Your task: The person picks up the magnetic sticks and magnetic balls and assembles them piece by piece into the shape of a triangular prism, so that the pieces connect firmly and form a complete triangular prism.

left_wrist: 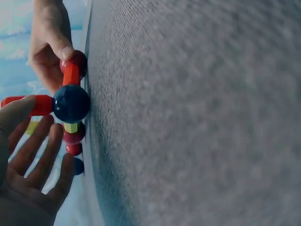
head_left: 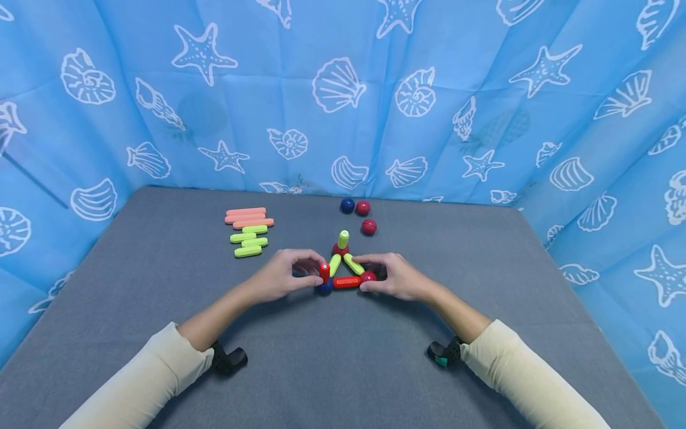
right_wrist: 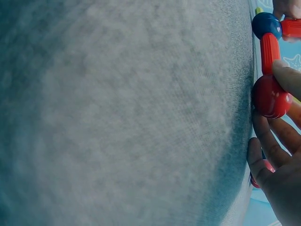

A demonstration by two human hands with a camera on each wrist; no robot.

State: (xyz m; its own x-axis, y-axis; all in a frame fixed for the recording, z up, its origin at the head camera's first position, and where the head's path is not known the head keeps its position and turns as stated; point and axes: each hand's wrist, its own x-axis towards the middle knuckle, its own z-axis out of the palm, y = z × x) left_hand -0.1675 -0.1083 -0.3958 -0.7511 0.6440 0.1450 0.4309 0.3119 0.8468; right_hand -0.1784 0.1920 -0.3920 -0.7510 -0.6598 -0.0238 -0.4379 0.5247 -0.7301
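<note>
A small triangle of rods and balls lies on the table in the head view. At its left corner is a blue ball (head_left: 324, 289) with a red rod (head_left: 324, 272) standing on it; my left hand (head_left: 281, 275) pinches this upright rod between thumb and fingers. My right hand (head_left: 396, 275) holds the red ball (right_wrist: 271, 96) at the right corner, thumb on its near side. Another red rod (head_left: 346, 282) joins these two corners. Two yellow-green rods (head_left: 334, 265) run back to a rear red ball (head_left: 340, 251), which bears an upright yellow-green rod (head_left: 343, 239).
Behind the triangle are a loose blue ball (head_left: 347, 205) and two red balls (head_left: 368, 226). To the left lie several yellow-green rods (head_left: 248, 251) and three salmon-coloured rods (head_left: 245, 212). A blue curtain (head_left: 343, 119) hangs beyond the grey table (head_left: 343, 369).
</note>
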